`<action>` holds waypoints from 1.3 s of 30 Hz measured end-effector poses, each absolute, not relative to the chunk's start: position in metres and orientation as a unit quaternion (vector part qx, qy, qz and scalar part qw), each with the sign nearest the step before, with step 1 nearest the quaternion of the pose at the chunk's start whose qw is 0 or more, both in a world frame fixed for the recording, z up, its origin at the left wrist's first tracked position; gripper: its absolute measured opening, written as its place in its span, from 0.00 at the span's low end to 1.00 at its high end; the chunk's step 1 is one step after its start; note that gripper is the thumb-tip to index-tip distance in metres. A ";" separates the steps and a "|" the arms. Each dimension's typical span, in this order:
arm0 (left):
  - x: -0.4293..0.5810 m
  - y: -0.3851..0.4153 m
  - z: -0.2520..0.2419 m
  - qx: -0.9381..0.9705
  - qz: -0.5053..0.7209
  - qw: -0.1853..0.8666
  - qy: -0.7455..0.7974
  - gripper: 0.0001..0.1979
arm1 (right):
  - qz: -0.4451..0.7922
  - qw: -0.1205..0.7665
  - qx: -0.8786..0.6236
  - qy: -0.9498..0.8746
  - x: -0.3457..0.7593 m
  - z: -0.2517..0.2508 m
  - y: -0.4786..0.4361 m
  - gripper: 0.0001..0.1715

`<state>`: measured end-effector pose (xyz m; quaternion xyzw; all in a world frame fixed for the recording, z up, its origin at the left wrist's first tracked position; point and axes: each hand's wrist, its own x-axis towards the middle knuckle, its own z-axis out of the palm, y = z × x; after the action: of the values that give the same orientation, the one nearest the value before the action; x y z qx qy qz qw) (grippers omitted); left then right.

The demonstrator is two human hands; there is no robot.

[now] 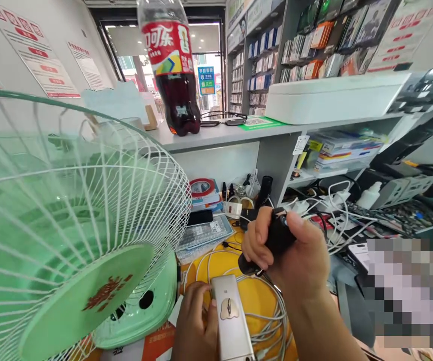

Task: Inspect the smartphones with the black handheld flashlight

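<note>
My left hand point(193, 323) is at the bottom of the view, its fingers wrapped around the edge of a silver mobile phone point(231, 313) with a small sticker on its back. My right hand point(286, 250) is raised to the right of it, closed around a black handheld device point(272, 238) whose exact kind I cannot tell. A coil of thin white cable point(265, 321) lies on a yellow surface point(254, 296) beneath both hands, and the phone overlaps part of it.
A green wire-guarded electric fan point(77, 215) fills the left side. A cola bottle point(171, 70) and glasses point(224, 119) stand on a grey counter point(216, 138). A tangle of white cables point(337, 210) lies to the right. Shelves of packaged goods point(314, 45) rise behind.
</note>
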<state>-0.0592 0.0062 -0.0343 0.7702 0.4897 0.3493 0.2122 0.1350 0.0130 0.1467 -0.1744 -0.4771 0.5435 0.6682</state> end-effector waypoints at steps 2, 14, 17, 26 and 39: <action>-0.062 0.006 -0.031 0.817 0.318 0.169 0.451 0.16 | 0.548 0.672 -0.180 -0.464 0.141 0.149 0.017 0.26; -0.073 0.005 -0.017 0.957 0.117 -0.213 0.159 0.25 | 0.561 0.679 -0.149 -0.449 0.162 0.155 0.010 0.29; -0.069 0.001 -0.016 0.967 0.081 -0.190 0.147 0.27 | 0.563 0.682 -0.128 -0.449 0.165 0.157 0.007 0.29; -0.063 -0.006 -0.020 0.964 0.063 0.065 0.249 0.39 | 0.554 0.695 -0.106 -0.446 0.172 0.160 0.000 0.28; -0.065 -0.003 -0.019 0.646 0.284 0.620 0.343 0.22 | 0.546 0.690 -0.129 -0.457 0.175 0.159 0.001 0.29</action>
<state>-0.0646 -0.0030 -0.0188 0.6457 0.3433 0.2836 0.6203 0.1750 0.0009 0.1588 -0.1293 -0.4567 0.5463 0.6901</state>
